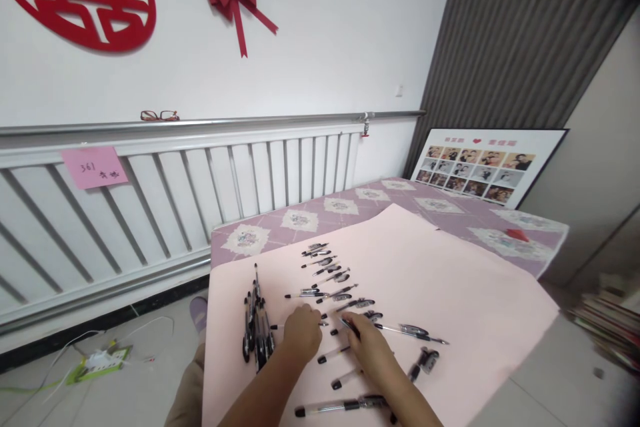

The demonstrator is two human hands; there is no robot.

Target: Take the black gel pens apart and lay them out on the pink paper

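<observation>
My left hand (303, 333) is closed around a clear-barrelled pen (278, 327); the black end sticks out on the left and the bare tip on the right. Close by on the right, my right hand (369, 345) pinches a small black piece, perhaps a pen cap (349, 325). My fingers hide most of it. Uncapped pens and loose black caps lie in a rough column in front of both hands, among them a pen (400, 329) beside its cap (414, 330). A bundle of capped pens (258, 327) rests left of my left hand. Nearer me lies one capped pen (330, 407).
Pale pink paper (460, 280) covers much of the table, over a purple patterned cloth (340, 205). Behind stands a white radiator (260, 173) with glasses (160, 115) on the pipe above. A photo board (545, 147) leans at the back right. A power strip (100, 363) lies on the floor.
</observation>
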